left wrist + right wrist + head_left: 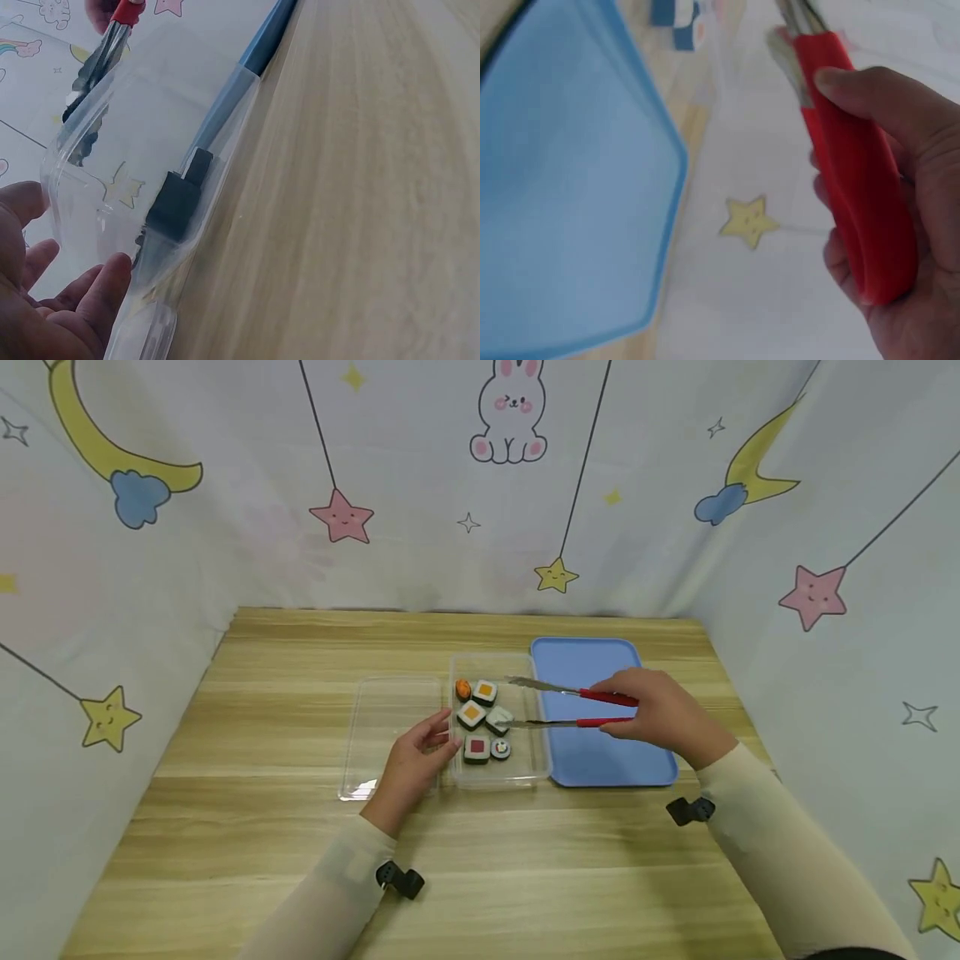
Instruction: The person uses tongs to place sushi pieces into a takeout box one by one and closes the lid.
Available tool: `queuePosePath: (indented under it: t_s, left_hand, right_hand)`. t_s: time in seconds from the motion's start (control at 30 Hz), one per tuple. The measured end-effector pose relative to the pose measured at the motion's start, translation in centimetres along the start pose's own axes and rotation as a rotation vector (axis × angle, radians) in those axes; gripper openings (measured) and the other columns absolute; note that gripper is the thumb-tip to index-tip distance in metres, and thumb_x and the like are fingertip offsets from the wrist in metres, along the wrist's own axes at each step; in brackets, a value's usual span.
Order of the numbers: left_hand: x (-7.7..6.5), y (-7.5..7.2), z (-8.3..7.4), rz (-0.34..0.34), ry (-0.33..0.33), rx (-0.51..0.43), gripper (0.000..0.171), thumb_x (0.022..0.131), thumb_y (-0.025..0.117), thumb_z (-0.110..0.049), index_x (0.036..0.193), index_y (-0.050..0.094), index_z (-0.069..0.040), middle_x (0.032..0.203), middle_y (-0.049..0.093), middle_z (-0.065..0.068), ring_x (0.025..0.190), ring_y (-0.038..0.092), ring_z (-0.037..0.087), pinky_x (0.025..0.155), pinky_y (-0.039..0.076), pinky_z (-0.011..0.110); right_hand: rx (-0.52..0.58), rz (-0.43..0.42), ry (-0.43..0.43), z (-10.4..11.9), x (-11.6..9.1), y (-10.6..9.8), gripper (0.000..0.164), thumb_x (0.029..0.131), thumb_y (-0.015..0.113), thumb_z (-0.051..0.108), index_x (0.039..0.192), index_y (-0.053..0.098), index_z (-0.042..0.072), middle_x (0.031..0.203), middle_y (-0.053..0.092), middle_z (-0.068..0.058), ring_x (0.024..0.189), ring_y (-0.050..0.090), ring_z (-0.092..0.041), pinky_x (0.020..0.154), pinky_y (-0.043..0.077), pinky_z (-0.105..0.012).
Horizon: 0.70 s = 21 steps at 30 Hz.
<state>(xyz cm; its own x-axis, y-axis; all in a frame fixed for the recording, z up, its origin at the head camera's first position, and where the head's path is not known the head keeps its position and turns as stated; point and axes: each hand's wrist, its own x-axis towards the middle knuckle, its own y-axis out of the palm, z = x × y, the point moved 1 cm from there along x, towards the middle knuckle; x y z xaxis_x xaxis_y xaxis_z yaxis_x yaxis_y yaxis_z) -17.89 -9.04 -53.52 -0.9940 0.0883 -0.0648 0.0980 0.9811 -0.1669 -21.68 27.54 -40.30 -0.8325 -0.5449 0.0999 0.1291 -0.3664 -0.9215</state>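
Observation:
My right hand [654, 714] grips a pair of tongs [859, 165] by the red handles. The metal arms stand apart over a clear plastic box [536, 752], and the lower tip overlaps a pale-topped sushi piece [498, 721] in the head view; whether it touches cannot be told. Around it in the box are an orange-topped piece [463, 690], yellow-centred rolls [471, 715], a red-centred roll [476, 749] and a small round roll [500, 748]. Against the box's left wall, my left hand [416, 760] rests its fingertips [112, 281], fingers loosely spread.
A blue tray [615, 768] lies right of the box. To its left is a clear lid [360, 739], partly under the left forearm and hand. The wooden table [480, 877] meets a patterned white cloth [420, 552] at the back and sides.

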Motion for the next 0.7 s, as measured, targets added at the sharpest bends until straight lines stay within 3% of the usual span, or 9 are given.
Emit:
queuePosePath:
  t_s: [0.13, 0.33, 0.43, 0.53, 0.7]
  left_hand:
    - [0.0, 0.1, 0.1, -0.004, 0.017, -0.014, 0.056, 0.096, 0.076, -0.018, 0.149, 0.058, -0.013, 0.142, 0.063, 0.015, 0.126, 0.063, 0.033, 0.105, 0.05, 0.053]
    - [0.0, 0.3, 0.2, -0.013, 0.013, -0.012, 0.055, 0.096, 0.077, -0.02, 0.148, 0.06, -0.016, 0.139, 0.064, 0.013, 0.124, 0.064, 0.031, 0.103, 0.051, 0.051]
    - [0.0, 0.3, 0.2, -0.019, 0.015, -0.014, 0.055, 0.096, 0.077, -0.02, 0.148, 0.06, -0.016, 0.138, 0.065, 0.013, 0.123, 0.064, 0.031, 0.102, 0.051, 0.051]
    - [0.0, 0.3, 0.2, -0.02, 0.018, -0.011, 0.056, 0.096, 0.077, -0.02, 0.149, 0.059, -0.015, 0.139, 0.064, 0.015, 0.124, 0.064, 0.032, 0.102, 0.051, 0.051]
    - [0.1, 0.3, 0.2, -0.01, 0.005, -0.014, 0.057, 0.096, 0.078, -0.021, 0.149, 0.058, -0.015, 0.141, 0.063, 0.015, 0.125, 0.063, 0.032, 0.104, 0.051, 0.051]
  right_hand:
    - [0.024, -0.199, 0.178, -2.5, -3.7, 0.7, 0.053, 0.082, 0.09, 0.018, 0.13, 0.072, 0.007, 0.112, 0.072, -0.011, 0.093, 0.065, -0.029, 0.075, 0.057, -0.047]
    - [0.086, -0.424, 0.564, -6.5, -9.5, 2.9, 0.059, 0.091, 0.083, 0.03, 0.137, 0.065, -0.001, 0.12, 0.069, -0.026, 0.097, 0.064, -0.041, 0.078, 0.054, -0.052]
    - [0.131, -0.466, 0.727, -8.3, -11.7, 4.1, 0.061, 0.094, 0.078, 0.037, 0.138, 0.064, -0.003, 0.125, 0.067, -0.028, 0.102, 0.064, -0.043, 0.079, 0.053, -0.048]
    - [0.159, -0.457, 0.835, -9.9, -13.1, 5.3, 0.062, 0.097, 0.073, 0.041, 0.139, 0.063, -0.003, 0.127, 0.066, -0.029, 0.107, 0.064, -0.043, 0.081, 0.053, -0.045]
    - [0.136, -0.467, 0.868, -11.2, -14.3, 6.8, 0.059, 0.098, 0.072, 0.037, 0.136, 0.063, -0.008, 0.123, 0.067, -0.032, 0.105, 0.066, -0.045, 0.083, 0.055, -0.053]
